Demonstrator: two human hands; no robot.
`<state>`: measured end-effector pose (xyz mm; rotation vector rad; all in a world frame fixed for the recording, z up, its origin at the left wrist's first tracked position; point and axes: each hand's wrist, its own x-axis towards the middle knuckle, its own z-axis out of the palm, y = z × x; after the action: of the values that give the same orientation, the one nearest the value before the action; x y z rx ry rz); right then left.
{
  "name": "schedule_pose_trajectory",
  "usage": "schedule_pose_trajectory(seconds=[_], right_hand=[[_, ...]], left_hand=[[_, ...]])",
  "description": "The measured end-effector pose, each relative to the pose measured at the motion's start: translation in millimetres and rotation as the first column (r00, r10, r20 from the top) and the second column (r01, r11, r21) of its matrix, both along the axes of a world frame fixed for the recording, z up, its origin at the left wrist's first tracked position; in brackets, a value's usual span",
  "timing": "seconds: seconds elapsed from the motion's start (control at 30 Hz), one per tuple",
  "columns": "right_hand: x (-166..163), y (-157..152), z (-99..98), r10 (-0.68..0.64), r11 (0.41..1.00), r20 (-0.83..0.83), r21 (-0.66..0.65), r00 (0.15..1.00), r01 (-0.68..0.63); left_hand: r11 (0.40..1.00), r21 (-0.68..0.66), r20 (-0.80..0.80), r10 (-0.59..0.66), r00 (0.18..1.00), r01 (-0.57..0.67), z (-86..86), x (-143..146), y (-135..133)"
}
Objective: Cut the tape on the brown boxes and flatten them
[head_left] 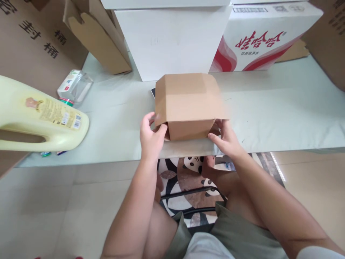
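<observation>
A small brown cardboard box (191, 97), its panels partly folded with flaps at the sides, stands near the front edge of the covered table. My left hand (151, 138) grips its front left corner, the thumb on the front and the fingers around the side flap. At the front right corner, my right hand (225, 138) holds the box with the thumb in front, while some of its fingers are hidden behind the flap. The inside of the box cannot be seen. A dark-edged flat object (153, 92) peeks out behind its left side.
Behind stand a large white box (172, 43) and a white and red carton (258, 43). At left are a pale yellow jug (61, 118), a clear plastic container (81, 86), an open cardboard piece (101, 43) and a big carton (35, 64). A panda-patterned mat (172, 180) lies below.
</observation>
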<state>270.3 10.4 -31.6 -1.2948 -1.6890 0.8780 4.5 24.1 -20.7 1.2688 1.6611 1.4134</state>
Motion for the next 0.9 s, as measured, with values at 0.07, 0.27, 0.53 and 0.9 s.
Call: schedule_pose_trajectory(seconds=[0.07, 0.27, 0.53, 0.9], right_hand=[[0, 0, -2.1, -0.028, 0.999, -0.042, -0.017, 0.999, 0.027], [-3, -1, 4.4, -0.063, 0.995, -0.022, -0.074, 0.998, 0.061], [3, 0, -2.4, -0.203, 0.979, -0.057, -0.002, 0.978, 0.203], [2, 1, -0.6, -0.293, 0.955, -0.208, -0.021, 0.933, 0.295]], left_hand=[[1.0, -0.023, 0.036, -0.006, 0.999, 0.007, 0.0, 1, 1], [0.995, -0.032, 0.175, -0.089, 0.98, 0.096, -1.6, 3, 3], [0.964, 0.101, 0.207, -0.262, 0.943, 0.246, 7.5, 5, 2], [0.996, 0.0, 0.218, -0.088, 0.972, 0.09, 13.1, -1, 0]])
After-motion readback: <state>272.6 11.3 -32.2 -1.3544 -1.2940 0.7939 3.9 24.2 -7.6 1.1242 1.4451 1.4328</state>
